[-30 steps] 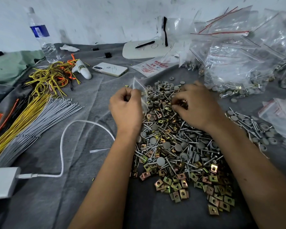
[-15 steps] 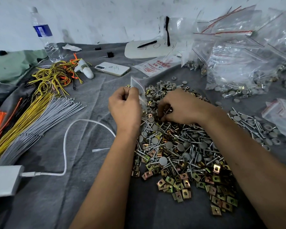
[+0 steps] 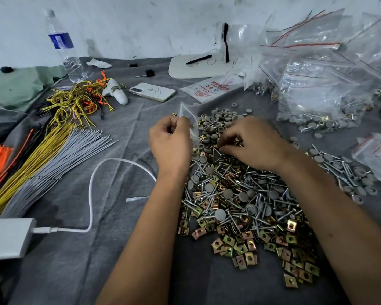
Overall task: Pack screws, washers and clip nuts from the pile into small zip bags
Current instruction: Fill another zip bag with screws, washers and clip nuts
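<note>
The pile (image 3: 240, 194) of screws, grey washers and brass-coloured clip nuts lies on a bench covered with grey cloth (image 3: 75, 260), and everything else is placed from it. At the pile's far left edge the left hand (image 3: 171, 144) pinches a small clear zip bag (image 3: 190, 119) between thumb and curled fingers, the bag standing upright with its mouth toward the pile. Just beside it, over the far part of the pile, the right hand (image 3: 254, 144) lies palm down with its fingers curled into the hardware, pinching what looks like a clip nut (image 3: 238, 140), though the piece is mostly hidden. Beyond and to the right of the pile a heap of filled zip bags (image 3: 330, 80) leans by the white wall. To the right of the pile lies a smaller scatter of screws and washers (image 3: 343, 172). Left of the pile a white cable (image 3: 92, 190) loops across the cloth to a grey box (image 3: 7, 236); further left lie bundles of yellow, grey and orange ties (image 3: 42, 157). Beyond the pile's left side rest a white phone (image 3: 152, 92) and a water bottle (image 3: 64, 47)
</note>
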`<state>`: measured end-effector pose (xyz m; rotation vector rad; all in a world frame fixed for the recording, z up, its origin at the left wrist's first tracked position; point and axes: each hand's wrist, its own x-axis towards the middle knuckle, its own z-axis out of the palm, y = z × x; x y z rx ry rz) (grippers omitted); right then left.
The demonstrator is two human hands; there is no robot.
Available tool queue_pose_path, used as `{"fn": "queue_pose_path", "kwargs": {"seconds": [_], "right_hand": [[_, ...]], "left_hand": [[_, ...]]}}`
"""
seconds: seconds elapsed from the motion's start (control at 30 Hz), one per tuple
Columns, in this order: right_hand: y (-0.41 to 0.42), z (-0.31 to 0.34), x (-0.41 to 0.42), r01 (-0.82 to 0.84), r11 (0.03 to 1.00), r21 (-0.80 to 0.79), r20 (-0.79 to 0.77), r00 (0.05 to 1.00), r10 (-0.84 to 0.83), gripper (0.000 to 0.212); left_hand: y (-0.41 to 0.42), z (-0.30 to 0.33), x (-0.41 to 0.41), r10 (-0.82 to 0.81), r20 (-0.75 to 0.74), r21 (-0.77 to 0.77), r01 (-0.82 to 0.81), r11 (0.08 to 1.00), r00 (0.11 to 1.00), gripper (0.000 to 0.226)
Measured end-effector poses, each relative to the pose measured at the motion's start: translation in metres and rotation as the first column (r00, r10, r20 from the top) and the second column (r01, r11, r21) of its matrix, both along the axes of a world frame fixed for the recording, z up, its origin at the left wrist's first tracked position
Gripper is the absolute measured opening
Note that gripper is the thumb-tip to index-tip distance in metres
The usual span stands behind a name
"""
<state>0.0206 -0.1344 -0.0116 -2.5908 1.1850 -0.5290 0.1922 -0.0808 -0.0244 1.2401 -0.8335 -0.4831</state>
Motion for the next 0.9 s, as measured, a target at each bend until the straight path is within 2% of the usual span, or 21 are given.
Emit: {"fn": "queue_pose_path", "kwargs": {"seconds": [0.07,0.13,0.3,0.37,0.43,0.53,0.6,0.7,0.9], "right_hand": [[0.001,-0.003,0.009,-0.016,0.999,0.045,-0.082,0.996,0.019,0.025],[0.002,-0.006,0.019,-0.026,0.996,0.084,-0.099,0.995,0.035,0.032],[0.003,-0.007,0.031,-0.052,0.992,0.116,-0.017,0.998,0.055,0.019],[0.003,-0.008,0.026,-0.045,0.993,0.106,0.081,0.996,0.037,0.014],[0.004,-0.008,0.018,-0.006,0.996,0.091,0.257,0.966,-0.018,0.010],[0.009,-0.001,0.008,-0.047,0.996,0.077,0.598,0.801,-0.008,0.007],[0.012,0.002,0.005,-0.127,0.991,0.054,0.692,0.720,0.054,0.006],[0.014,-0.001,0.007,-0.139,0.990,0.029,0.665,0.742,0.084,0.008],[0.013,-0.008,0.008,-0.092,0.995,-0.046,0.550,0.829,0.102,0.015]], "left_hand": [[0.000,0.000,0.002,0.012,-0.053,0.001,-0.012,1.000,0.999,0.041],[-0.001,0.001,0.002,0.019,-0.060,0.008,-0.019,1.000,0.998,0.044],[-0.001,0.001,0.002,0.023,-0.048,0.018,-0.022,1.000,0.999,0.043],[-0.001,0.000,0.003,0.025,-0.040,0.030,-0.024,0.999,0.999,0.044],[-0.002,-0.002,0.004,-0.005,-0.011,0.064,0.005,0.998,1.000,0.041],[-0.002,-0.005,0.000,-0.144,0.124,0.175,0.121,0.977,0.982,0.027],[-0.003,-0.005,-0.006,-0.211,0.197,0.219,0.167,0.961,0.957,0.021],[-0.003,-0.004,-0.011,-0.231,0.211,0.224,0.183,0.957,0.950,0.020],[-0.003,-0.006,-0.006,-0.295,0.055,0.253,0.272,0.928,0.954,0.021]]}}
